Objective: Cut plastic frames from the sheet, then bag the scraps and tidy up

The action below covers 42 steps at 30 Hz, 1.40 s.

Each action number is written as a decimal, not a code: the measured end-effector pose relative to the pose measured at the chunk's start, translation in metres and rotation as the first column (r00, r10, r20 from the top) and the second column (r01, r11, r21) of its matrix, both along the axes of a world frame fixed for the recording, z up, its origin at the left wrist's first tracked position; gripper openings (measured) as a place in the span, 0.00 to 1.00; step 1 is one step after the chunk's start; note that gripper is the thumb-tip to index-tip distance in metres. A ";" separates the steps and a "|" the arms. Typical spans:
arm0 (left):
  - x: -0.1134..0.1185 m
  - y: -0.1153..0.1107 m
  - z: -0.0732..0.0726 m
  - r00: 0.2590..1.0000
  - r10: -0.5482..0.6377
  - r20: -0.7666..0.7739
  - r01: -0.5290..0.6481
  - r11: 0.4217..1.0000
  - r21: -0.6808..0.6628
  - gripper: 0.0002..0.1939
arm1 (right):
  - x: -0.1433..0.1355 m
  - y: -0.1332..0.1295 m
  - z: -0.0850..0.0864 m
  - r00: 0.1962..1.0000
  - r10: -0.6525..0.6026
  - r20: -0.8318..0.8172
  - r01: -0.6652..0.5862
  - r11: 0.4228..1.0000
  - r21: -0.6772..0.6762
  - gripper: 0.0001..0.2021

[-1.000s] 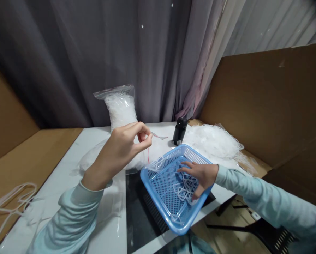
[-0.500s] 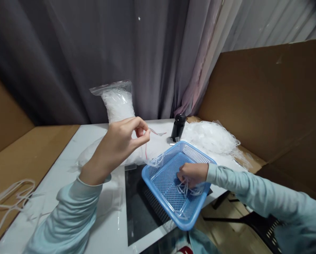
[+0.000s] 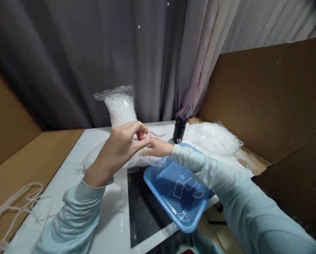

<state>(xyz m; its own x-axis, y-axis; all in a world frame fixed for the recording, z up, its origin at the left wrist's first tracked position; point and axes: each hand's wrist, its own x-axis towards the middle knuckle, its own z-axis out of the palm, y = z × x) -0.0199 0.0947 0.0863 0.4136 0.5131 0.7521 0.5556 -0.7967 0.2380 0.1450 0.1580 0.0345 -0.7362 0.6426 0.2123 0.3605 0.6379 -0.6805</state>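
Observation:
Thumb and forefinger of my left hand (image 3: 120, 148) are pinched on the red-lined edge of a clear zip bag (image 3: 158, 162). My right hand (image 3: 159, 146) reaches leftward at the bag's mouth, its fingers stretched out and partly covered by the left hand and the plastic. I can make out no loops in it. Under the right forearm sits a blue mesh basket (image 3: 171, 211), its far right side hidden by the sleeve. A few thin white loops (image 3: 183, 187) lie on the basket's floor.
A filled clear bag of white loops (image 3: 122, 109) stands behind my left hand. A black bottle (image 3: 179, 128) is beyond the basket, beside a large white heap of loops (image 3: 213, 137). Thicker white cords (image 3: 15, 204) lie at left. Cardboard panels (image 3: 266, 98) flank the table.
My right hand has left the basket floor, where it was gathering white loops, and moved up and left to the zip bag. My left hand keeps its pinch on the bag.

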 end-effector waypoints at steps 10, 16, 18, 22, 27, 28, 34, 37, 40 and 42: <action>0.001 0.003 -0.005 1.000 0.014 -0.001 -0.014 1.000 0.010 0.03 | 0.129 -0.080 -0.008 0.694 0.083 0.715 0.058 0.984 -0.171 0.15; 0.002 0.003 -0.004 0.999 0.038 0.003 -0.038 0.999 0.019 0.03 | 0.126 -0.082 -0.040 0.652 0.117 0.749 0.083 0.971 -0.224 0.19; 0.002 0.002 -0.004 0.999 0.052 0.004 -0.052 0.998 0.020 0.03 | 0.123 -0.079 -0.046 0.648 0.147 0.748 0.080 0.963 -0.258 0.19; 0.002 0.004 -0.005 0.999 0.049 0.003 -0.049 0.998 0.040 0.02 | 0.122 -0.079 -0.049 0.630 0.182 0.755 0.091 0.948 -0.305 0.20; 0.002 0.001 -0.003 0.998 0.059 -0.005 -0.059 0.997 0.051 0.03 | 0.125 -0.086 -0.024 0.700 0.190 0.689 0.118 0.920 -0.373 0.19; 0.003 -0.001 -0.002 0.997 0.072 -0.010 -0.071 0.997 0.041 0.03 | 0.126 -0.088 -0.016 0.734 0.217 0.644 0.099 0.903 -0.418 0.19; 0.009 -0.010 0.003 0.988 0.157 0.001 -0.157 0.987 -0.043 0.06 | 0.121 -0.106 -0.006 0.886 0.396 0.240 -0.135 0.717 -0.684 0.12; 0.011 -0.010 0.001 0.989 0.149 0.018 -0.148 0.988 -0.050 0.05 | 0.113 -0.115 -0.023 0.822 0.472 0.318 -0.217 0.776 -0.592 0.14; 0.011 -0.008 0.000 0.988 0.150 0.023 -0.149 0.987 -0.054 0.05 | 0.104 -0.119 -0.041 0.740 0.522 0.424 -0.329 0.831 -0.448 0.16; 0.011 -0.007 -0.001 0.988 0.154 0.016 -0.153 0.987 -0.050 0.05 | 0.100 -0.121 -0.047 0.702 0.536 0.469 -0.383 0.839 -0.386 0.14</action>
